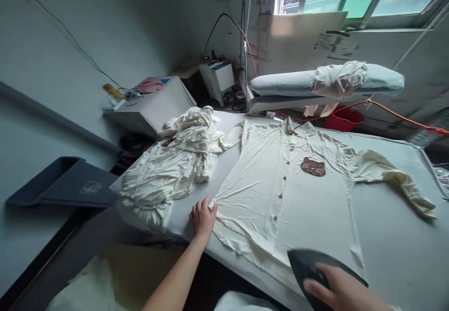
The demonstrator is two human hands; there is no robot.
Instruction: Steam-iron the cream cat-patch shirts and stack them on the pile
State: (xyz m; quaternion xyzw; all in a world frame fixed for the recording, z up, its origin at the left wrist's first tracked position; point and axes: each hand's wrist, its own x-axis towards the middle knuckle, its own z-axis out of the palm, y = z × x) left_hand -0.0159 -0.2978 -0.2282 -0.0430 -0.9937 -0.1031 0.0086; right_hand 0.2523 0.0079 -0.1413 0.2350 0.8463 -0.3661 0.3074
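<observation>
A cream button-up shirt lies front side up on the padded ironing table, with a brown animal-face patch on its chest. At the shirt's lower left edge, my left hand is closed, its thumb and fingers pinching the fabric. My right hand is wrapped round the handle of a dark iron, which rests on the lower right part of the shirt near the table's front edge. The shirt's right-hand sleeve is stretched out across the table; creases run along its left side.
A heap of crumpled cream garments lies on the table's left. Behind stands a padded sleeve board with cloth draped over it. A red bucket is beneath it, an orange hose beside. A dark blue bin stands left.
</observation>
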